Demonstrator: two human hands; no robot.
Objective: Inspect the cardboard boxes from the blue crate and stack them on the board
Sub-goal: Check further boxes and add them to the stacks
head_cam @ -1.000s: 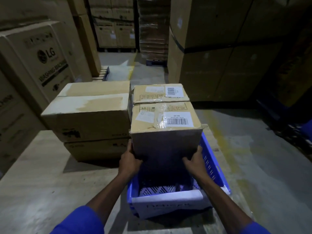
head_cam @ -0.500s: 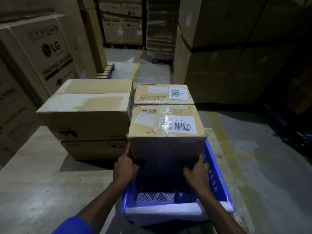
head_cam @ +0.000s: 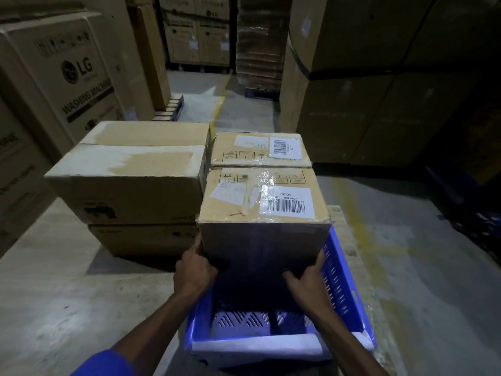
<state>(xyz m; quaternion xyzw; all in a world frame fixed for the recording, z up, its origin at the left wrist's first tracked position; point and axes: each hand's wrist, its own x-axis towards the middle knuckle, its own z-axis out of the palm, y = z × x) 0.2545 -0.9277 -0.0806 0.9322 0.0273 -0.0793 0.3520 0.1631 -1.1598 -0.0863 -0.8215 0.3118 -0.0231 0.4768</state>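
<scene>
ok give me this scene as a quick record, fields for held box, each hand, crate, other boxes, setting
held box: cardboard box, barcode label on top, over the far end of the crate
left hand: left hand grips the box's lower left edge
right hand: right hand grips its lower right edge
crate: blue crate, slotted walls, near part bare
other boxes: labelled box just behind; two larger stacked boxes to the left
setting: warehouse, LG washing machine carton at left
</scene>
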